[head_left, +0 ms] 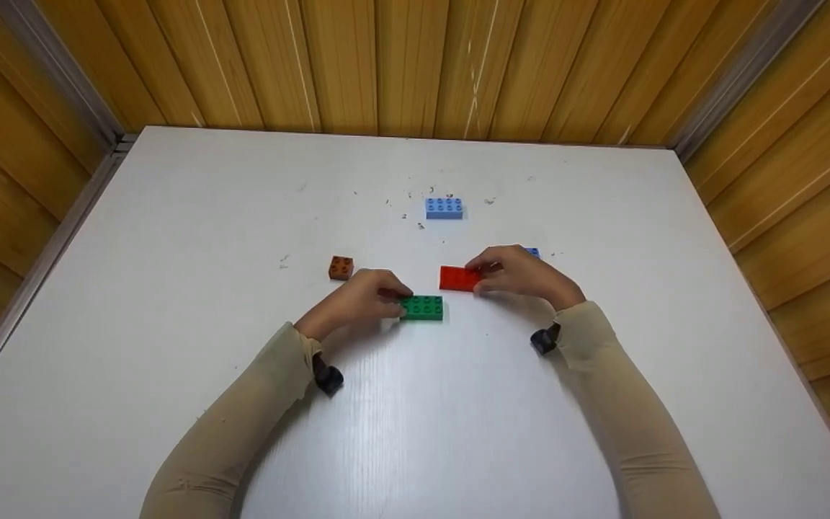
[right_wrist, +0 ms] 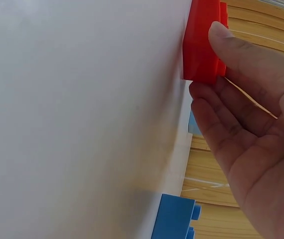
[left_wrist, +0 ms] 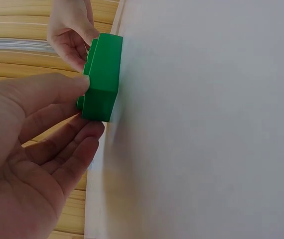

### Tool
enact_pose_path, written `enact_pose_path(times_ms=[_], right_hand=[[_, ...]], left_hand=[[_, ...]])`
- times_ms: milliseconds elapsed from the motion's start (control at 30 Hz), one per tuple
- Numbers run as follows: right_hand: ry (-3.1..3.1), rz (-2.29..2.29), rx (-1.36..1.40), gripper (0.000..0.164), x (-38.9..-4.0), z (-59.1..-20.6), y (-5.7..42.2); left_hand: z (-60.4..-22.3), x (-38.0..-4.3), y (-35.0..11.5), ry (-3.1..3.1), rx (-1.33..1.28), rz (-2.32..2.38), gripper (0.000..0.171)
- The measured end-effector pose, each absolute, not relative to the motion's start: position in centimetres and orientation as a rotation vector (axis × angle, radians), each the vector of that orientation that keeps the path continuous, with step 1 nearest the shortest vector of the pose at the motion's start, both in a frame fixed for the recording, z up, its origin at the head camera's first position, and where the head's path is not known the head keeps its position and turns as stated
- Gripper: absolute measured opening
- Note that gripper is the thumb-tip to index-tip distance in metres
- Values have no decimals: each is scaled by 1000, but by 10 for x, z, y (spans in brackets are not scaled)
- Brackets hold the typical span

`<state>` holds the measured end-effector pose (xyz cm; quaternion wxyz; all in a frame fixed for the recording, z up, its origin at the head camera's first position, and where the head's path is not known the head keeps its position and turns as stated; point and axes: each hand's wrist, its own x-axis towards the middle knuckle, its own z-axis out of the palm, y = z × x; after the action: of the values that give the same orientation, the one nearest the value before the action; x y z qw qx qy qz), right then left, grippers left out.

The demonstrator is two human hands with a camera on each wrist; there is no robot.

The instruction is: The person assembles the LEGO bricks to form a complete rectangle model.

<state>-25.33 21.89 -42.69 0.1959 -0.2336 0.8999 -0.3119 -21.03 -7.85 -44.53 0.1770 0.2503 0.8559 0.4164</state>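
My left hand pinches the left end of a green toy building brick, which has two rows of studs on top. The thumb lies along the brick's near side in the left wrist view, with fingers at its end. Farther back and to the right, my right hand grips the right end of a red building brick between thumb and fingers. A small gap separates the two bricks. Part of a blue brick shows beside the right hand, mostly hidden by that hand in the head view.
Left of the green brick, a small brown-orange brick sits on the white table. A light blue brick lies farther back, among dark specks. Wood-patterned panels rise behind the table and at both sides.
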Motion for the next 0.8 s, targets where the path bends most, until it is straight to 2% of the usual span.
enact_pose_path(times_ms=[800], right_hand=[[2509,-830,-711,40,-249,-428,227]], left_hand=[[-448,-221,-76,2475,602,1185,33]])
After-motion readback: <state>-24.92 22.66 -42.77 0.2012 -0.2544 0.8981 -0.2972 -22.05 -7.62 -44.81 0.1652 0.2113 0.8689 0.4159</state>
